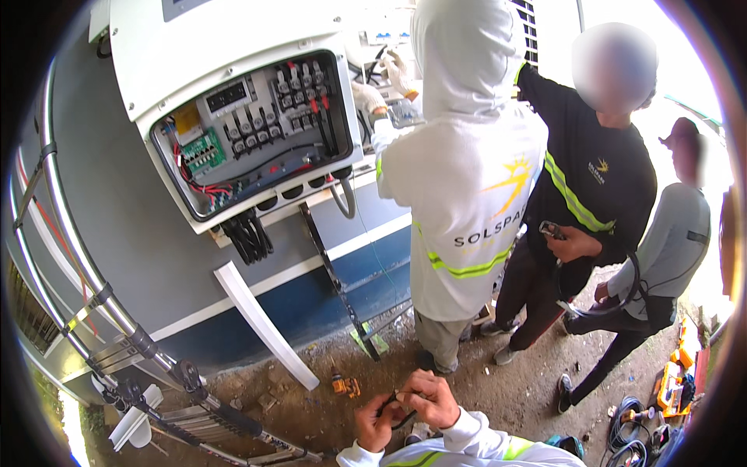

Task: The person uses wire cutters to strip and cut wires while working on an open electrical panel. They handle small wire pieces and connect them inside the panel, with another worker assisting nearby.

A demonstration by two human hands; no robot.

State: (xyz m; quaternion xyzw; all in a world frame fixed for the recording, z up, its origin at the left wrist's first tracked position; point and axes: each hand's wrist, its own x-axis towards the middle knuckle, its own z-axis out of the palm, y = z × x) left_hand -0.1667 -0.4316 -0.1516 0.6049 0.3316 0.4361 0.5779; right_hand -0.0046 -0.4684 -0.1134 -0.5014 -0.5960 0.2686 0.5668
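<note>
Low in the view, my left hand [375,425] is closed around a short length of black cable [405,420], which bends in a loop between my hands. My right hand [433,399] pinches the cable near its upper end, close to my left fingertips. What the right fingertips cover is hidden. An orange and black cordless drill [345,384] stands on the ground just beyond my hands. Farther off, on the wall, an open white electrical cabinet [257,140] shows terminal blocks, a green circuit board and red and black wires.
A co-worker in a white hooded top [475,171] works with gloved hands beside the cabinet. Another in black [599,179] holds a black cable. A third person [669,233] stands farther right. A metal ladder [101,296] leans at left; white trunking [264,323], coiled cables [626,432] and an orange toolbox [671,389] lie around.
</note>
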